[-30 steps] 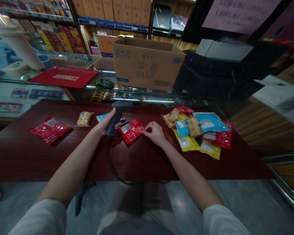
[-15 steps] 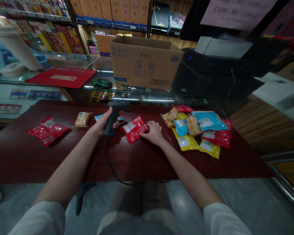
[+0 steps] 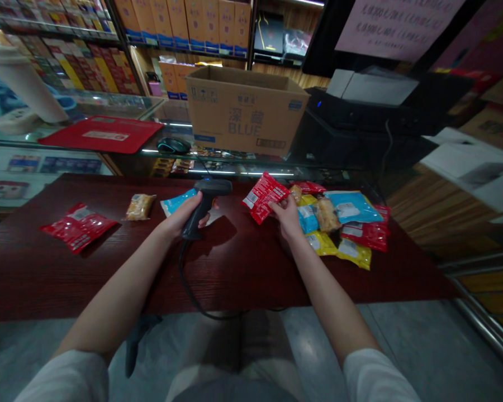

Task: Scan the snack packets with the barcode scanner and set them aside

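L hand (image 3: 183, 215) is closed round the grip of a black barcode scanner (image 3: 203, 206), thumb up along the back, fingertips showing on the far side; scanner head points fwd & to the R. R hand (image 3: 288, 216) pinches the near R corner of a red packet (image 3: 265, 197) btwn thumb & fingers, other fingers loosely curled. Packet's tilted, white label facing up at its L end, just L of the pile & well apart from the scanner; can't tell if its lower edge touches the table.

Packet = shiny crinkled film, approx. square, w/ white print. Scanner = matte hard plastic, pistol shape; smooth black cord (image 3: 189, 282) loops from the grip base twd the near table edge.

R of the R hand, pile of puffy packets: glossy yellow ones (image 3: 354, 254) at the near side, big flat blue one (image 3: 352, 207) on top at the R, clear-wrapped tan one (image 3: 328, 216) w/ lumpy contents in the mid. Blue/white packet (image 3: 176, 202) lies just behind the L hand; further L, a small clear-wrapped tan packet (image 3: 140, 207) & another red one, a crumpled-looking bag (image 3: 79, 226).

Table (image 3: 243, 273) = dark reddish-brown, wood-grain, low sheen. Beyond, on the glass counter: flat red mat (image 3: 104, 134), rounded black mouse (image 3: 174, 146) w/ a lit edge, open-topped brown cardboard carton (image 3: 247, 120) marked "BLUE". Tall orange boxes (image 3: 178, 23) line the shelf behind.
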The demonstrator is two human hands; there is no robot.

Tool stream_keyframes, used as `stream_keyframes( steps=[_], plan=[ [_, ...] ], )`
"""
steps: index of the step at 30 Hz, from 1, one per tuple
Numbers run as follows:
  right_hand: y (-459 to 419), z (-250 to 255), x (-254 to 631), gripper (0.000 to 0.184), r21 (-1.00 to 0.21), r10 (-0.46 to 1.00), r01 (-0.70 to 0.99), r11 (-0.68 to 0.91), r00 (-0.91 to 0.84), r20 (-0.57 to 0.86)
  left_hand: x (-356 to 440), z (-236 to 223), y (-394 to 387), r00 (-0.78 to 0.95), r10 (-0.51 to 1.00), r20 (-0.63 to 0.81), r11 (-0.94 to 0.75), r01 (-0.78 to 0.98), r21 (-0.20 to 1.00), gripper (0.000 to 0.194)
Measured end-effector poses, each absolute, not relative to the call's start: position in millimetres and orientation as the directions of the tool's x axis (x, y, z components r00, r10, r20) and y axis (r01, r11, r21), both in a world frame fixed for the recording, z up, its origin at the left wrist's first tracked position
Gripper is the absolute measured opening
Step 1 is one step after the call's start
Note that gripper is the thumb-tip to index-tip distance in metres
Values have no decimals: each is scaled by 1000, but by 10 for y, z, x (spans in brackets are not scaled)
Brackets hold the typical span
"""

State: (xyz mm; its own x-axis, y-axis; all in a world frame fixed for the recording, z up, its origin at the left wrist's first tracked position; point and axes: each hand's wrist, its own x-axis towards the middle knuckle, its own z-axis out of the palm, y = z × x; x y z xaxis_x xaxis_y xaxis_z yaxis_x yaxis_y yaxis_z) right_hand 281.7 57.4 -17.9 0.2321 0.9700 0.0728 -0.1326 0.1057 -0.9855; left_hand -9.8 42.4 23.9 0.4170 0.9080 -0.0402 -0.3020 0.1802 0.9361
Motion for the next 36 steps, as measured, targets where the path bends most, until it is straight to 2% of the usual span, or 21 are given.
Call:
stream_keyframes(
  steps=[7, 12, 16, 20, 23, 26, 28, 32, 36],
  plan=[
    [564, -224, 2778, 54, -990, 976, -109, 94, 206, 70, -35, 240, 400, 517, 856, -26, 190, -267, 945, 62],
    [555, -224, 2777, 53, -987, 975, -115, 109, 204, 84, 54, 247, 338, 534, 844, -52, 213, -244, 946, 62],
    [555, -193, 2813, 50, -985, 964, -44, 166, 218, 153, 53, 257, 325, 489, 868, -89, 224, -224, 949, 59],
    [559, -122, 2912, 47, -955, 925, 75, 286, 239, 295, -110, 298, 389, 444, 890, -107, 202, -171, 964, 62],
    [549, -49, 3039, 60, -906, 854, 207, 370, 307, 419, -316, 324, 471, 353, 928, -121, 181, -143, 973, 58],
    [530, 33, 3214, 75, -811, 750, 420, 408, 353, 560, -505, 288, 557, 226, 966, -126, 166, -172, 971, 55],
    [522, 82, 3347, 72, -718, 681, 578, 388, 345, 646, -595, 226, 616, 152, 981, -120, 149, -197, 969, 54],
    [532, 134, 3581, 47, -541, 535, 781, 310, 327, 779, -681, 106, 732, 118, 983, -141, 160, -173, 972, 58],
    [551, 116, 3660, 51, -491, 507, 841, 228, 328, 797, -661, 97, 762, 162, 969, -184, 211, -165, 963, 56]
  ],
)
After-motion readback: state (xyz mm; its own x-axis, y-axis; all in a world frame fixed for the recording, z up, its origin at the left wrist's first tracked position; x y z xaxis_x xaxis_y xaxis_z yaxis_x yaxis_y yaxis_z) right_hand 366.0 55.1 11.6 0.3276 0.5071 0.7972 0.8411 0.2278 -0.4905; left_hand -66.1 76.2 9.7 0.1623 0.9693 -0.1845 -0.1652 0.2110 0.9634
